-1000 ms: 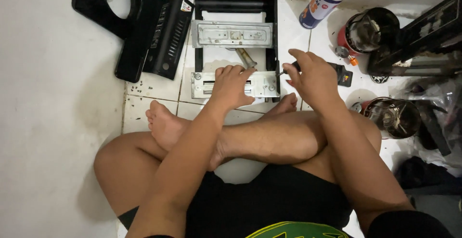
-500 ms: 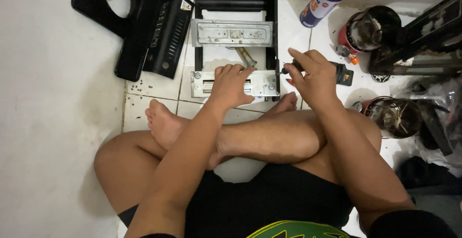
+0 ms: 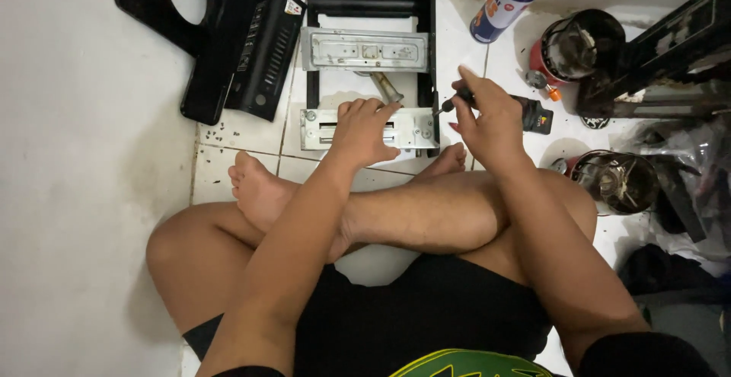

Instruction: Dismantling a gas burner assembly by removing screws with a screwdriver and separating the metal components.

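Observation:
I sit cross-legged on a white tiled floor. My left hand (image 3: 364, 129) lies flat on the near metal bracket (image 3: 415, 128) of a black frame (image 3: 430, 34), pressing it down. A second grey metal plate (image 3: 364, 49) spans the frame farther away. My right hand (image 3: 487, 122) grips a black-handled screwdriver (image 3: 449, 105), whose tip points at the right end of the near bracket. A small metal cylinder (image 3: 387, 87) lies inside the frame between the two plates.
Black plastic covers (image 3: 255, 49) and a ring-shaped part (image 3: 152, 4) lie at the upper left. A spray can (image 3: 506, 0) stands at the back. Round motor-like parts (image 3: 575, 46) (image 3: 617, 183), a small black box (image 3: 537, 114) and black hardware (image 3: 670, 49) crowd the right side.
My right hand has shifted slightly left and up with the screwdriver, toward the bracket's right end. My left hand stays on the bracket.

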